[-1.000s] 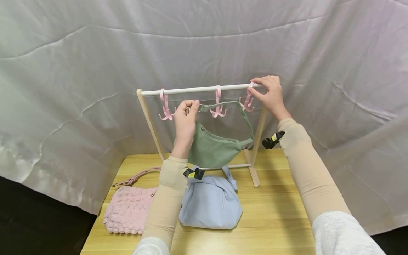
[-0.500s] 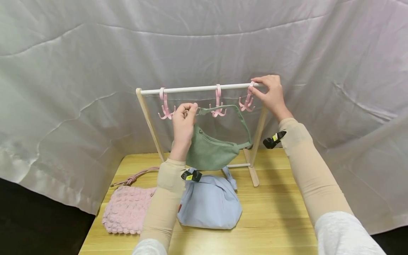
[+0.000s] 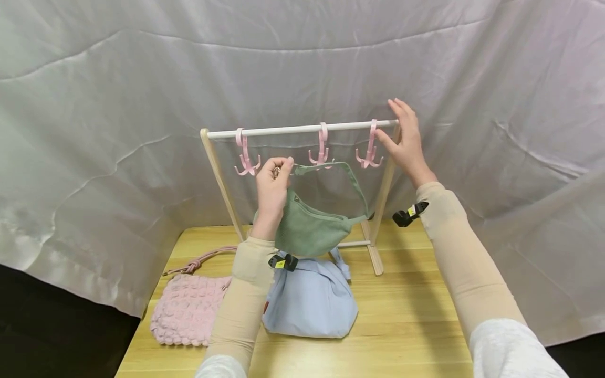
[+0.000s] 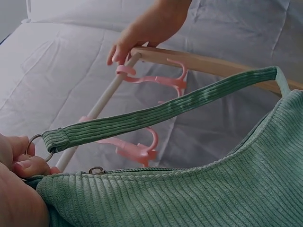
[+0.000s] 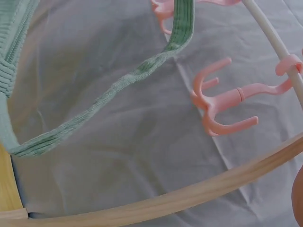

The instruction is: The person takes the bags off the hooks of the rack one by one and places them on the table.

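My left hand [image 3: 273, 191] pinches the metal ring [image 4: 35, 144] at one end of the strap of a green corduroy bag [image 3: 312, 226]. The bag hangs in front of the rack, its strap [image 4: 165, 111] arching to the right. Near the right end of the rack's white rod [image 3: 283, 130], my right hand [image 3: 407, 142] has its fingers spread and holds nothing. Just left of its thumb, a pink multi-prong hook [image 3: 371, 149] hangs from the rod. A second pink hook [image 3: 323, 144] hangs near the middle, partly behind the strap, and a third pink hook [image 3: 246, 155] at the left.
On the wooden table [image 3: 402, 315] lie a pink puffy bag [image 3: 189, 310], partly behind my left forearm, and a light blue bag [image 3: 312, 302] below the green one. The rack's wooden legs [image 3: 222, 184] stand toward the back. A grey curtain [image 3: 302, 68] hangs behind.
My right hand has let go of the right pink hook, its fingers opening up and to the right. My left hand has lowered the green bag slightly.
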`<state>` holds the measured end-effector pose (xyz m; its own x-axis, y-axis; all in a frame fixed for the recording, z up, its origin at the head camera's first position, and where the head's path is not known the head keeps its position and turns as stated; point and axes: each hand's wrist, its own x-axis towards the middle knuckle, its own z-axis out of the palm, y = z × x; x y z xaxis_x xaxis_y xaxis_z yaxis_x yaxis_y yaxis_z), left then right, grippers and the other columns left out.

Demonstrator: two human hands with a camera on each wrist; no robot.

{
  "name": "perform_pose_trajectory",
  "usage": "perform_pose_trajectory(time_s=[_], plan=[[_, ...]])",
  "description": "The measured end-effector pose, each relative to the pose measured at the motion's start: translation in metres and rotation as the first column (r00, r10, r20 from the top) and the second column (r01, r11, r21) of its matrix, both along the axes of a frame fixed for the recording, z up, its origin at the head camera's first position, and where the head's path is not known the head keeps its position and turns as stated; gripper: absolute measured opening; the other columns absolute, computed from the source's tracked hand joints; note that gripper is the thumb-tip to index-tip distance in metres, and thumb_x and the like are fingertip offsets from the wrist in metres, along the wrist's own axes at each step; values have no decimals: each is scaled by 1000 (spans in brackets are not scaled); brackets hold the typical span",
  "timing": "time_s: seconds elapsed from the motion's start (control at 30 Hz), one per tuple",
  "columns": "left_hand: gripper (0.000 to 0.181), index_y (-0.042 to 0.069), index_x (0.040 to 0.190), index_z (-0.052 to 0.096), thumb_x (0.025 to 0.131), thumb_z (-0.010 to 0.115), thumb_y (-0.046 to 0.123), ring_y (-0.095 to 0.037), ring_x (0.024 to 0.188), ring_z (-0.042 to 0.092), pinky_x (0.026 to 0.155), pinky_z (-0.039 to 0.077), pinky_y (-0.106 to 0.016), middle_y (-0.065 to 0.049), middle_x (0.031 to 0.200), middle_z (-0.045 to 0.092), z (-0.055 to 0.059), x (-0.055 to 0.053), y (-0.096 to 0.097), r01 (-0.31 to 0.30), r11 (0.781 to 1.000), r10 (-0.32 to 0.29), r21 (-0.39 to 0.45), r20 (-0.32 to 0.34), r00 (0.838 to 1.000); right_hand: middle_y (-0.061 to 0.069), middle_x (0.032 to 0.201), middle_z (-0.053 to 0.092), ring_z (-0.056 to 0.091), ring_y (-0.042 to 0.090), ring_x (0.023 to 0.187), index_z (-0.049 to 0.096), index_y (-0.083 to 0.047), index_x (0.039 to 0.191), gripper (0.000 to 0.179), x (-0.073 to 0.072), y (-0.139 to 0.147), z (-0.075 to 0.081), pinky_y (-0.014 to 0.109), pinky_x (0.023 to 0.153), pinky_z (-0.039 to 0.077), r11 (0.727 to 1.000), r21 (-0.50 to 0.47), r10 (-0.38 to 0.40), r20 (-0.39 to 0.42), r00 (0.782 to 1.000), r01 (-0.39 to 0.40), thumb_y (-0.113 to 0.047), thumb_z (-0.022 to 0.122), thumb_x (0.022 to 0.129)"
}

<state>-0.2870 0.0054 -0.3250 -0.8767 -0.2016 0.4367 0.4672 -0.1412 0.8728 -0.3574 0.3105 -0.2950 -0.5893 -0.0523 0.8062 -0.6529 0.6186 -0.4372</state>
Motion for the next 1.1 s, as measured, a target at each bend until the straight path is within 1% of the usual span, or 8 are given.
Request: perform_pose_trajectory(time_s=[0.2, 0.33, 0.43, 0.57, 0.63, 0.8, 0.97, 1.1], plan=[[14, 4, 87, 62, 93, 66, 17, -2, 51, 40, 51, 33, -17, 11, 58, 45, -3, -1, -1, -1, 1000, 1, 1, 19, 1000, 13, 159, 25, 18, 16, 149, 32, -17, 152, 76, 10, 4, -10, 39, 121, 15, 999, -34, 8, -18, 1000, -9, -35, 65, 87], [13, 6, 85, 62, 93, 66, 16, -2, 50, 40, 51, 33, -16, 11, 58, 45, -4, 0, -2, -14, 1000, 14, 0, 23, 1000, 15, 159, 24, 20, 15, 148, 30, -15, 152, 78, 17, 5, -17, 38, 118, 24, 999, -44, -2, -38, 999, 0, -36, 66, 86], [13, 6, 85, 63, 93, 66, 15, -2, 50, 40, 51, 34, -16, 11, 58, 45, -4, 1, -3, -15, 1000, 15, -2, 23, 1000, 20, 156, 26, 24, 19, 145, 33, -9, 150, 76, 22, 3, -27, 39, 113, 30, 996, -89, -15, -67, 998, 9, -27, 67, 84], [12, 6, 85, 63, 93, 66, 15, -2, 50, 39, 50, 32, -16, 11, 57, 44, -3, 2, -3, -5, 1000, 5, 5, 20, 1000, 27, 150, 30, 30, 30, 140, 38, 1, 144, 70, 27, -2, -46, 46, 111, 32, 983, -181, -50, -95, 994, 32, -13, 66, 81], [13, 6, 85, 63, 92, 67, 16, -2, 49, 39, 49, 32, -16, 11, 57, 44, -4, 2, -3, -1, 1000, 1, 6, 19, 1000, 26, 148, 33, 32, 32, 137, 41, 2, 142, 67, 29, -4, -57, 47, 110, 33, 976, -213, -74, -96, 993, 52, -11, 65, 81], [14, 4, 86, 63, 92, 67, 16, -2, 49, 39, 49, 32, -16, 11, 56, 44, -6, 2, -4, 3, 1000, -3, 0, 19, 1000, 19, 144, 40, 37, 26, 133, 45, -4, 140, 64, 31, -4, -84, 39, 104, 38, 973, -206, -122, -74, 990, 105, -20, 66, 82], [16, 3, 86, 62, 93, 67, 17, -3, 49, 38, 49, 31, -16, 10, 57, 43, -7, 1, -4, 14, 1000, -14, 0, 21, 1000, 19, 139, 45, 39, 29, 129, 49, -4, 137, 60, 32, -3, -107, 45, 102, 39, 977, -188, -117, -66, 991, 103, -22, 66, 83], [17, 2, 87, 62, 92, 67, 18, -3, 49, 39, 49, 31, -16, 10, 57, 43, -8, 2, -3, 18, 1000, -18, 0, 21, 1000, 20, 137, 45, 42, 31, 123, 48, -5, 138, 59, 35, -8, -125, 38, 99, 37, 977, -189, -105, -47, 993, 95, -20, 67, 84]])
